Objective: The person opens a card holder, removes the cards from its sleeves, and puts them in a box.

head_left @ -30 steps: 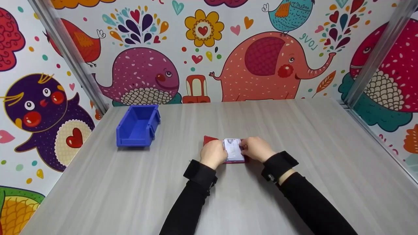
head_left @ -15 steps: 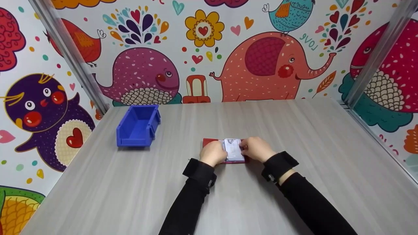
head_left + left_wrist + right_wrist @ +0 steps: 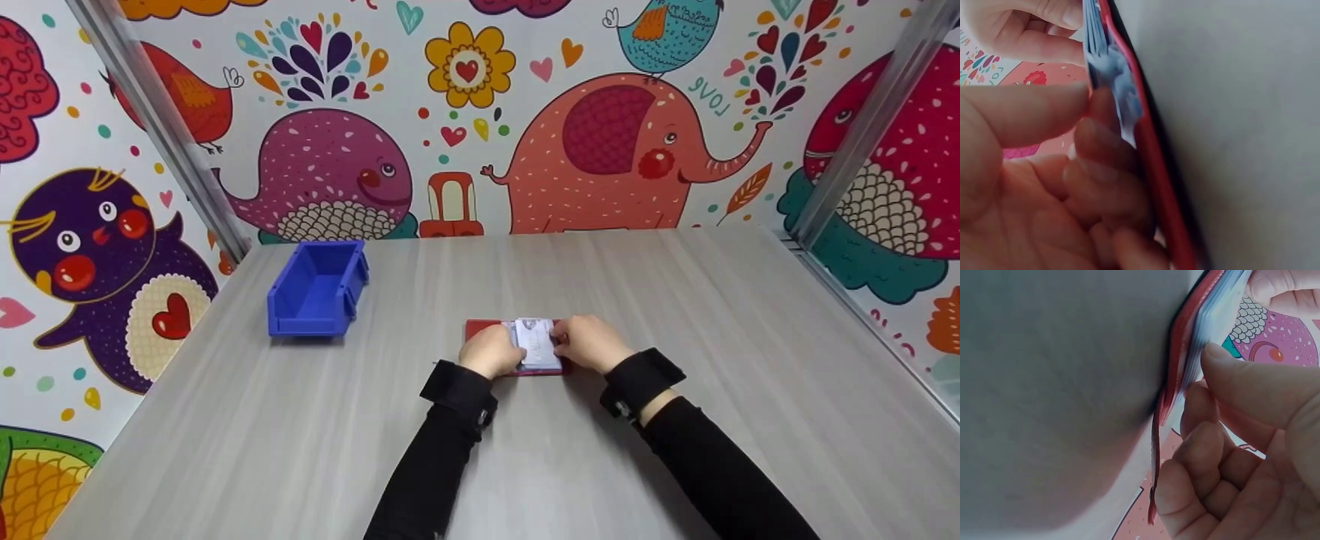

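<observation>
A red wallet-like cover [image 3: 480,328] lies spread on the table, holding a stack of pale bluish-white sheets [image 3: 537,345]. My left hand [image 3: 491,351] pinches the stack's left edge between thumb and index finger, its other fingers curled against the red cover [image 3: 1158,169] in the left wrist view. On the far side, my right hand [image 3: 592,343] pinches the right edge of the sheets. In the right wrist view the sheets [image 3: 1213,318] show as many thin layers, with the thumb on top. A narrow red strap [image 3: 1154,455] hangs from the cover beside the curled fingers.
A blue plastic bin [image 3: 306,327] stands at the back left of the pale wood-grain table [image 3: 300,450]. Walls with cartoon animal prints [image 3: 600,150] rise behind and at both sides, with metal posts [image 3: 161,135] at the corners.
The left flap of the red cover has come down flatter, and a bit more of the lower sheets shows at the left. My left hand has shifted slightly; the right has stayed put.
</observation>
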The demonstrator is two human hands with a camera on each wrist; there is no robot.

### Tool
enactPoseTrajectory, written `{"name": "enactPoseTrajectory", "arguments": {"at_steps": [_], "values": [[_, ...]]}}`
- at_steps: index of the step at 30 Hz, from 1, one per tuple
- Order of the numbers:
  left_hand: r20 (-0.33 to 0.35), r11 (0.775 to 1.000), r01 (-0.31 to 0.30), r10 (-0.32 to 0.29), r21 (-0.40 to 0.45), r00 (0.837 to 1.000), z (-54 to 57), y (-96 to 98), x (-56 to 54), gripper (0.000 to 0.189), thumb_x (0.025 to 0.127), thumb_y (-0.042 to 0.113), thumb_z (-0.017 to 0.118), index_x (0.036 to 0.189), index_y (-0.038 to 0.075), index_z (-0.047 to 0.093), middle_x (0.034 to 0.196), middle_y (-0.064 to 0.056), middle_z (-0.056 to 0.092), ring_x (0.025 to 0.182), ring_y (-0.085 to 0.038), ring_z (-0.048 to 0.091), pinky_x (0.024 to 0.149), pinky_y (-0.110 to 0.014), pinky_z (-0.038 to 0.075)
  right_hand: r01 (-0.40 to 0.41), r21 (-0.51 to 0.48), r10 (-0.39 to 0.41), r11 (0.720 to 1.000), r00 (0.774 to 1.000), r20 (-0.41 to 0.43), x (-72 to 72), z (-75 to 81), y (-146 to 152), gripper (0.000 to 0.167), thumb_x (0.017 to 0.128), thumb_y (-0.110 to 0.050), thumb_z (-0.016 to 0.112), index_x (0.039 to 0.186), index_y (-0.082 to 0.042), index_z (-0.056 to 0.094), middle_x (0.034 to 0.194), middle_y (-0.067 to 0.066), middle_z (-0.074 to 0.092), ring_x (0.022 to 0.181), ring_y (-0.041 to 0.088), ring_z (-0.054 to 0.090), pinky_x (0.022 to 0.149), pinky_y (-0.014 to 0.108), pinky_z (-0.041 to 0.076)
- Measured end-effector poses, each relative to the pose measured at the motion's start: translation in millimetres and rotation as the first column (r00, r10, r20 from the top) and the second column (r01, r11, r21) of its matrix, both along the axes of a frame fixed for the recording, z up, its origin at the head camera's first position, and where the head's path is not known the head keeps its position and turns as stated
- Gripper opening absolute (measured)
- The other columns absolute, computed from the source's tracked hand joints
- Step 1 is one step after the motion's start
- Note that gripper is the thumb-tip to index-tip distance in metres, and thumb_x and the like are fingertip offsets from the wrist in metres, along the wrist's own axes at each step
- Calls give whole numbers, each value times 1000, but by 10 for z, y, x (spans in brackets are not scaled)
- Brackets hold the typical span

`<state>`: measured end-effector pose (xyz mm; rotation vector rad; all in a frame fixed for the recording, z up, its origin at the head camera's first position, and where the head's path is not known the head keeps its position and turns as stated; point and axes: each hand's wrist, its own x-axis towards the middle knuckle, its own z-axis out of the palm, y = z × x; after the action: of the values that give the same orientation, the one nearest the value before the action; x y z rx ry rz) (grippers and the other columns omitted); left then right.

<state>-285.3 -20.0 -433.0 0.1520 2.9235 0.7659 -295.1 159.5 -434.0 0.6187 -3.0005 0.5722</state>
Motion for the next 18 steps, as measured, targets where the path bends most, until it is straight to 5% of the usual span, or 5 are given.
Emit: {"name": "enactPoseTrajectory", "arguments": {"at_steps": [18], "values": [[14, 998, 46, -46, 31, 999, 7, -41, -26, 27, 84, 25, 74, 99, 2, 69, 101, -9, 67, 83, -20, 57, 83, -38, 49, 8, -15, -8, 1000, 1000, 2, -7, -15, 0, 18, 82, -5, 76, 100, -1, 74, 80, 8, 65, 72, 24, 54, 71, 42, 48]]}}
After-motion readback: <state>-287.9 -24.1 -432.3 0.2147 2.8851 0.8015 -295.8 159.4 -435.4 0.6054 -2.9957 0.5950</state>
